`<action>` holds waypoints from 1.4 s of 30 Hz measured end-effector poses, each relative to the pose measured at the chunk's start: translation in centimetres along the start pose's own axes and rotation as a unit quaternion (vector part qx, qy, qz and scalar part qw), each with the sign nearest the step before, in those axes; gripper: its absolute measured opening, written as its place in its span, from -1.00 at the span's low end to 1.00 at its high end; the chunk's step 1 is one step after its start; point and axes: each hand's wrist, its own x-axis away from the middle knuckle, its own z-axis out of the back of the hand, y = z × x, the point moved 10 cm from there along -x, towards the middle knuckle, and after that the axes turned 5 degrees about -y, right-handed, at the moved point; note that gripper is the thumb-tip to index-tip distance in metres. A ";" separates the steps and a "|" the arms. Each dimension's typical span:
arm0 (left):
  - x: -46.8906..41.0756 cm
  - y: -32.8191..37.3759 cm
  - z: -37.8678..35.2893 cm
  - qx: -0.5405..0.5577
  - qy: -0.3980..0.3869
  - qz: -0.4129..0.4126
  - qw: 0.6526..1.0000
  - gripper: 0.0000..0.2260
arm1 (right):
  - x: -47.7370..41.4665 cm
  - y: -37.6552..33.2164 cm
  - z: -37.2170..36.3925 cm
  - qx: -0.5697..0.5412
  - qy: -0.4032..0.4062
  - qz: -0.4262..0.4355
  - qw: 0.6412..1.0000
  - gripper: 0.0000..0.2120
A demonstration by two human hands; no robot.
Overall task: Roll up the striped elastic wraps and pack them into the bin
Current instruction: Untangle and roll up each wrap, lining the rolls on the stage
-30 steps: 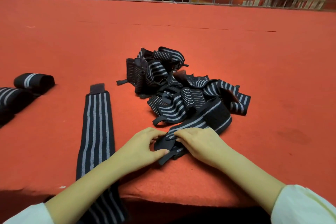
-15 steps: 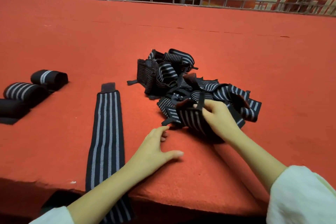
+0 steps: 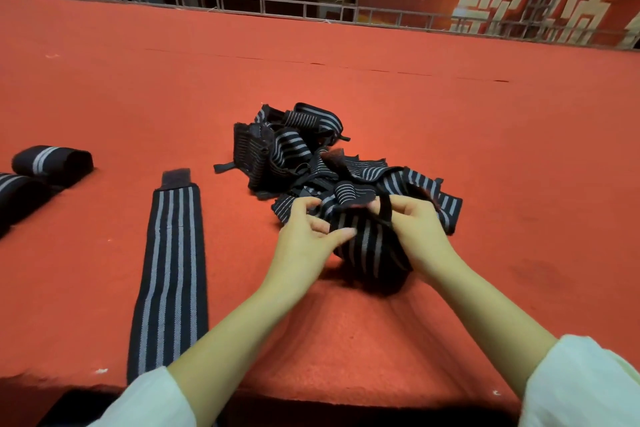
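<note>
Striped elastic wrap [image 3: 367,250], black with grey lines, is held bunched between both hands and appears raised just off the stage [image 3: 485,166]. It sits at the near edge of the loose pile [image 3: 284,156].

The left hand [image 3: 304,236] pinches the wrap's left edge, with the thumb on the front face and the fingers curled behind. The right hand [image 3: 420,232] grips the opposite side. A narrow black strap [image 3: 385,215] belonging to the wrap crosses over that hand's fingers.

Assessment: the two-sided hold suggests the piece is being drawn free of the tangle and turned so that an end can be found for rolling. The strap could snag on neighbouring pieces.

Count:
- In hand: one wrap.
- Beyond the hands: the pile holds several tangled wraps, and an exact number cannot be told.
- Left of the left hand: one flat wrap [image 3: 171,270] lies lengthwise. Its dark fastening tab [image 3: 176,177] is at the far end and its near end hangs over the stage edge. It is probably laid out ready for rolling.
- Further left: two rolled wraps [image 3: 52,163] lie side by side, set well apart from the unrolled stock. A darker shape at the frame edge cannot be confirmed as a third.

No bin is in view, so nothing can be confirmed as packed.
</note>
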 end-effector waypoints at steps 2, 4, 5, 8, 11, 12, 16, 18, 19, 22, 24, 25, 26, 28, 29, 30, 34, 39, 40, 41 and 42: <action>0.0 -0.1 0.3 -0.039 -0.014 -0.018 0.999 -0.59 | -0.3 0.2 1.2 0.004 0.025 -0.005 1.000 -0.88; 0.5 -1.1 0.7 -0.078 -0.036 -0.014 0.996 -0.61 | -0.7 0.1 4.1 -0.030 0.111 -0.004 0.993 -0.85; 0.8 -2.0 1.0 -0.104 -0.044 -0.006 0.994 -0.60 | -0.8 -0.2 6.1 -0.047 0.163 0.003 0.986 -0.81; 1.2 -4.3 2.0 -0.160 -0.064 0.030 0.985 -0.57 | -1.2 -1.3 9.5 -0.047 0.211 0.005 0.976 -0.79; 0.4 -1.9 1.6 -0.134 -0.054 -0.016 0.989 -0.55 | -1.6 -1.8 8.2 -0.063 0.158 -0.008 0.985 -0.83; 0.0 -0.1 0.7 -0.118 -0.062 -0.045 0.990 -0.54 | -1.7 -2.0 7.4 -0.071 0.139 -0.009 0.988 -0.84; -1.6 4.9 -5.4 -0.122 -0.171 -0.121 0.970 -0.51 | -1.9 -4.1 5.9 -0.107 0.108 0.003 0.988 -0.85; -2.7 5.2 -7.6 -0.112 -0.205 -0.116 0.965 -0.53 | -1.9 -5.8 6.8 -0.140 0.128 0.024 0.982 -0.91; -3.3 5.1 -8.3 -0.103 -0.213 -0.113 0.965 -0.59 | -1.8 -6.5 7.8 -0.152 0.148 0.034 0.977 -0.90; -4.5 5.1 -9.7 -0.101 -0.205 -0.115 0.967 -0.80 | -1.0 -8.0 12.0 -0.123 0.218 0.073 0.965 -0.79; -5.3 6.1 -9.5 -0.105 -0.156 -0.129 0.974 -0.94 | 0.0 -9.1 15.1 0.020 0.273 0.111 0.955 -0.75; -5.6 6.9 -9.4 -0.098 -0.134 -0.138 0.976 -0.97 | 0.5 -9.5 16.1 0.101 0.290 0.126 0.943 -0.75; -5.8 7.8 -9.3 -0.088 -0.118 -0.148 0.978 -0.96 | 1.0 -9.6 16.7 0.169 0.299 0.133 0.930 -0.76; -6.1 9.6 -9.3 -0.066 -0.107 -0.159 0.979 -0.89 | 1.5 -8.4 17.4 0.246 0.298 0.107 0.916 -0.73; -6.3 10.2 -9.6 -0.055 -0.109 -0.158 0.980 -0.92 | 1.5 -7.3 17.2 0.242 0.275 0.084 0.927 -0.71; -6.3 10.8 -9.8 -0.046 -0.113 -0.158 0.980 -0.97 | 1.4 -5.8 16.6 0.206 0.242 0.057 0.946 -0.75; -6.5 12.0 -10.4 -0.027 -0.120 -0.160 0.979 -0.94 | 1.0 -0.9 12.8 -0.107 0.100 -0.085 0.986 -0.60; -6.6 10.0 -9.7 -0.007 -0.166 -0.126 0.978 -0.95 | 0.4 -2.2 13.7 -0.208 0.141 -0.020 0.968 -0.54; -6.5 9.3 -9.4 -0.007 -0.184 -0.119 0.976 -0.92 | 0.2 -2.9 13.9 -0.209 0.154 -0.006 0.966 -0.51; -6.1 8.7 -9.2 -0.016 -0.209 -0.114 0.971 -0.90 | 0.0 -3.6 14.0 -0.208 0.162 0.010 0.964 -0.50; -5.6 8.3 -9.0 -0.029 -0.239 -0.109 0.965 -0.89 | -0.2 -4.4 14.0 -0.210 0.171 0.020 0.963 -0.52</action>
